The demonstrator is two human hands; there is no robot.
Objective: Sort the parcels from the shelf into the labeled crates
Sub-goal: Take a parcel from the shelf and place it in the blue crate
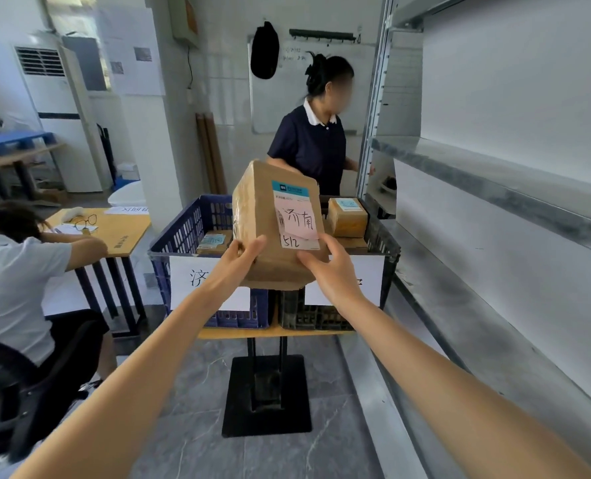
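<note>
So the sorter is holding one parcel (pixel 263 216) up with both hands, right in front of and a bit above the blue crate (pixel 183 233). The left hand (pixel 233 262) is gripping the bottom corner on the blue crate's side, thumb lying across the front. The right hand (pixel 328 267) is pinching the opposite bottom corner, fingers spread only as wide as the cardboard needs. The box is tilting back a little, so the pink note (pixel 299 219) with 济南 scribbled on it is facing them.

Looks to me like they're checking the label and matching it to a crate. The paper sign (pixel 190 281) on the blue crate's front is showing 济, with the rest hiding behind the arm, so I'm guessing this one is going in there. The next move would be swinging it over that crate's rim and lowering it beside the flat parcel (pixel 214 240) already lying inside.

The black crate (pixel 308 316) is touching the blue crate's right side on the same worktop (pixel 235 332), and it's carrying a small box (pixel 347 217); I can't read its sign. Behind the blue crate someone in a dark polo (pixel 311 143) is reaching toward the shelf (pixel 494 188), which is running along well right of it.
</note>
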